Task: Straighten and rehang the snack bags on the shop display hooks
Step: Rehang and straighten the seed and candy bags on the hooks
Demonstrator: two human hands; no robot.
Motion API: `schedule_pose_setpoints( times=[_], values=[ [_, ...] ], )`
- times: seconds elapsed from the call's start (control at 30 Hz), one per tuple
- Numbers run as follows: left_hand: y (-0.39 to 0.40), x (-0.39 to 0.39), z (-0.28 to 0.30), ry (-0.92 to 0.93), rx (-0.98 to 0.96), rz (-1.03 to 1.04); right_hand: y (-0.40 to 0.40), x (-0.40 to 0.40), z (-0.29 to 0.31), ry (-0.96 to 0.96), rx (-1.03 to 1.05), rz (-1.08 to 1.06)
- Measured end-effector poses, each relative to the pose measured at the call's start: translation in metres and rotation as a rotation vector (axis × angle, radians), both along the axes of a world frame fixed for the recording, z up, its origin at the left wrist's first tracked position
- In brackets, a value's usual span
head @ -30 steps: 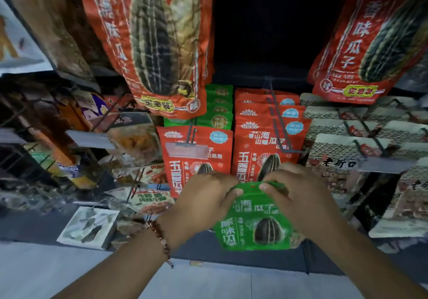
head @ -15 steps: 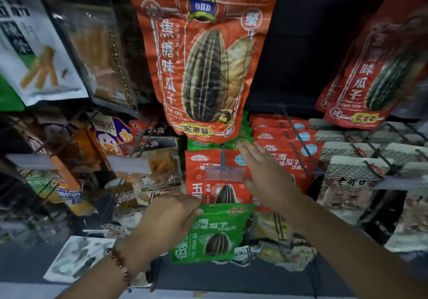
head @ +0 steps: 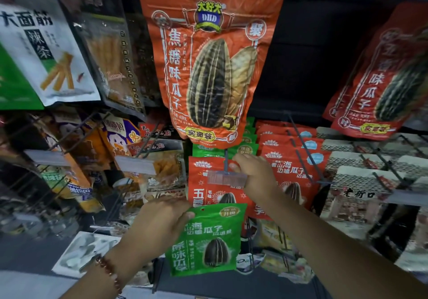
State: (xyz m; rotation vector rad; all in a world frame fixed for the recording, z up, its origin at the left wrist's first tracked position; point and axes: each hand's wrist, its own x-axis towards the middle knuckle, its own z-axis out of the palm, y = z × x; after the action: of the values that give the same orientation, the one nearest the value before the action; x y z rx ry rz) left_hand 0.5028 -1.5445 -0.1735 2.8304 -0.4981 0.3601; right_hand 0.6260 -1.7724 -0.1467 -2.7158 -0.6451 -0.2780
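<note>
Left hand (head: 157, 224) pinches the light, crinkly green bag (head: 206, 240) by its top corner; right hand (head: 254, 175), fingers curled, grips the hook (head: 225, 162).

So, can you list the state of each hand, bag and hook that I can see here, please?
Left hand: grips the green bag by its top left corner.
Green bag: off the hook, held up, slightly tilted.
Right hand: reaches up to the hook, fingers at its price tag.
Hook: loaded with red bags.
Red bags: hanging on the hook.
Large orange bag: hanging above.
</note>
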Motion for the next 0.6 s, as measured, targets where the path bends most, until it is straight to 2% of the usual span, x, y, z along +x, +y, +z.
schedule_pose_setpoints(
  times=[0.17, 0.37, 0.47, 0.6],
  values=[
    [0.007, -0.002, 0.004, -0.008, -0.064, 0.059, -0.007, -0.021, -0.011, -0.021, 0.162, -0.011],
    [0.017, 0.0, 0.006, -0.01, -0.046, 0.078, -0.014, -0.044, -0.005, -0.024, 0.137, 0.001],
    [0.024, 0.005, 0.003, 0.032, -0.047, 0.088, -0.03, -0.056, -0.009, 0.03, 0.126, -0.043],
    [0.02, 0.011, 0.004, 0.017, -0.083, 0.068, -0.06, -0.078, -0.007, -0.006, 0.166, -0.106]
  ],
)
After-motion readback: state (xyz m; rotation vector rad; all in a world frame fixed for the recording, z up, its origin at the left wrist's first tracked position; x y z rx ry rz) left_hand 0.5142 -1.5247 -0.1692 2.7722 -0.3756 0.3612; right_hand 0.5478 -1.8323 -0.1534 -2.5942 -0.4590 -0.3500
